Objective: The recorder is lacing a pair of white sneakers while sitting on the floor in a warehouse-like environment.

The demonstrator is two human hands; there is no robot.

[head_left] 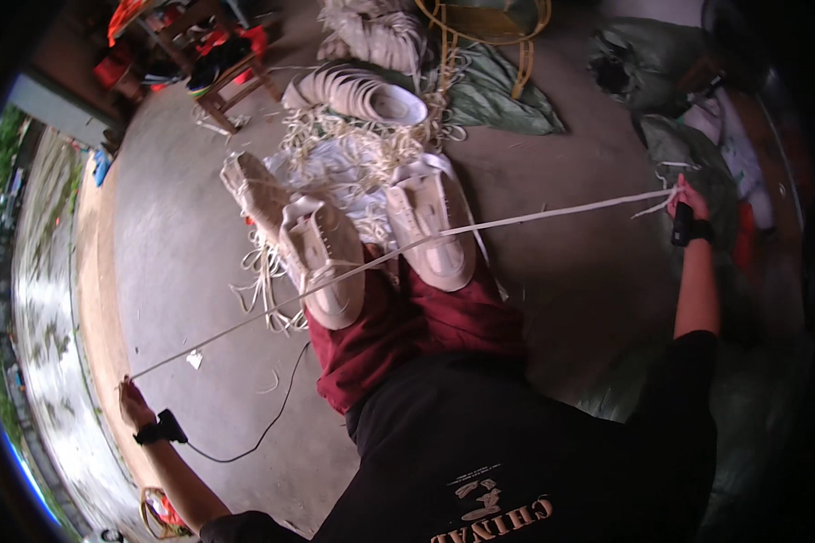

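Note:
A long pale shoelace (552, 214) is drawn taut between my widely spread hands. My left hand (136, 404), low at the far left, pinches one end. Out to the right and farther up, my right hand (686, 196) is closed on the other end, with a short tail hanging loose. The lace crosses over two beige shoes, a left one (321, 262) and a right one (431, 226), resting on my lap and knees. I cannot tell whether it is threaded through either shoe. Another beige shoe (254, 192) lies beside the left one.
Beyond my knees, tangled laces (330, 131) spread over white sheeting, by a nested row of beige shoe-like pieces (358, 95). Behind are a rattan chair (523, 68), green sacking (498, 95) and a wooden stool (231, 86). Bulky sacks (647, 59) stand right. A dark cable (281, 412) trails from my left wrist strap.

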